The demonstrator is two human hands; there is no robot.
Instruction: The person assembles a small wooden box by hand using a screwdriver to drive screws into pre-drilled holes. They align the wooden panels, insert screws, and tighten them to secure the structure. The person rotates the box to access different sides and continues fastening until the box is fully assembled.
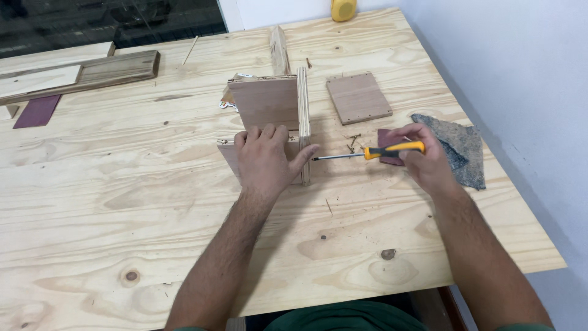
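My left hand [264, 158] presses down on a small plywood assembly [269, 101] in the middle of the table, fingers over a low panel and thumb against an upright side panel [303, 116]. My right hand [425, 156] grips a screwdriver [367, 153] by its orange and black handle. The metal shaft lies level and its tip meets the upright panel's outer face near my left thumb. A few loose screws [353, 143] lie just behind the shaft.
A loose square plywood panel [358, 97] lies behind the screwdriver. Sandpaper sheets [456, 147] sit by my right hand. Long wood strips [92, 72] and a dark red sheet [37, 111] rest at far left. A yellow object [343, 9] stands at the table's back edge; a wall runs along the right.
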